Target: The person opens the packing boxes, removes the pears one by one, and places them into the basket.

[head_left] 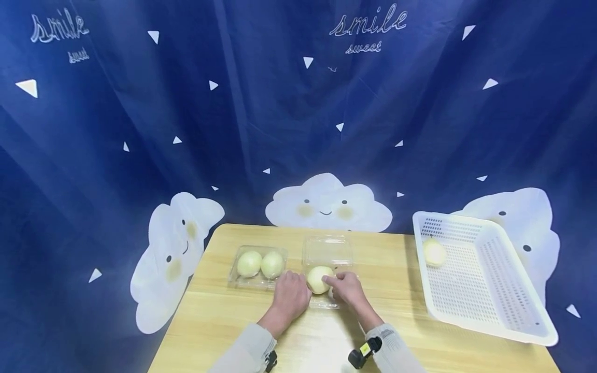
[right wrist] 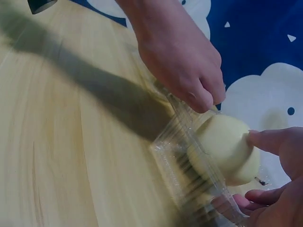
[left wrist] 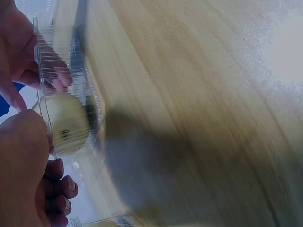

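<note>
A pale yellow pear (head_left: pixel 318 280) sits in an open clear plastic container (head_left: pixel 324 304). My left hand (head_left: pixel 291 296) has its fingers curled and pinches the container's near left edge beside the pear. From the right, my right hand (head_left: pixel 349 288) holds the pear, its thumb (right wrist: pixel 262 141) pressed on the skin and its other fingers low by the container's wall. Through the ribbed plastic, the left wrist view shows the pear (left wrist: pixel 65 124) and the right fingers (left wrist: pixel 59 73). The raised lid (head_left: pixel 328 249) lies back behind the pear.
To the left, two pears (head_left: pixel 249 264) lie in another clear container (head_left: pixel 234 282). A white perforated basket (head_left: pixel 485 324) stands at the table's right with one pear (head_left: pixel 435 253) inside. A blue curtain (head_left: pixel 298 119) hangs behind the wooden table (head_left: pixel 200 316).
</note>
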Demonstrator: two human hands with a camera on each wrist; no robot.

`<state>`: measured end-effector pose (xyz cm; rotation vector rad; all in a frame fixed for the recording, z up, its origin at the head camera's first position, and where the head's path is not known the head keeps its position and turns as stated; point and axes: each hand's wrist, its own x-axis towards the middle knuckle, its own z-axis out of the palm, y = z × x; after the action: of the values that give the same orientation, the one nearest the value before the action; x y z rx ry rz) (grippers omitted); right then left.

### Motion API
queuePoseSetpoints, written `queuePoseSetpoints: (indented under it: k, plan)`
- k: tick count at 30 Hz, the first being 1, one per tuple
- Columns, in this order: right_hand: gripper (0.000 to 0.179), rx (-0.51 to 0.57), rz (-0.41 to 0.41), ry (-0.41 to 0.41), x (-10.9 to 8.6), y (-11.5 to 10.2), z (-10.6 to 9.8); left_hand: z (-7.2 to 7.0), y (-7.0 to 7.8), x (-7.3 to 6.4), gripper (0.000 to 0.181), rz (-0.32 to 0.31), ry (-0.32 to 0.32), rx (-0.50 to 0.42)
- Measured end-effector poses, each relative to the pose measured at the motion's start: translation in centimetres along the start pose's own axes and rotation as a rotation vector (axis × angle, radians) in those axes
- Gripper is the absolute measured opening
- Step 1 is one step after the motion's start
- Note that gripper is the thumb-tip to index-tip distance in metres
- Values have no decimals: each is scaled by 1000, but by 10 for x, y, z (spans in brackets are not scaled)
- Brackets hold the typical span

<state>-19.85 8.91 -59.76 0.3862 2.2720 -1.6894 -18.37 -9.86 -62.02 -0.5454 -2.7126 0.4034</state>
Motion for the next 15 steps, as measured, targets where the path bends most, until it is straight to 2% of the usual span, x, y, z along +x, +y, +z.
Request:
queuePoseSetpoints:
  k: [11, 15]
  plan:
    - [48, 45, 49, -3, 1, -2, 8, -3, -2, 1, 34, -11, 5, 2]
    - [41, 55, 62, 18, 0, -2, 8, -8, 0, 1, 35, -5, -3, -21]
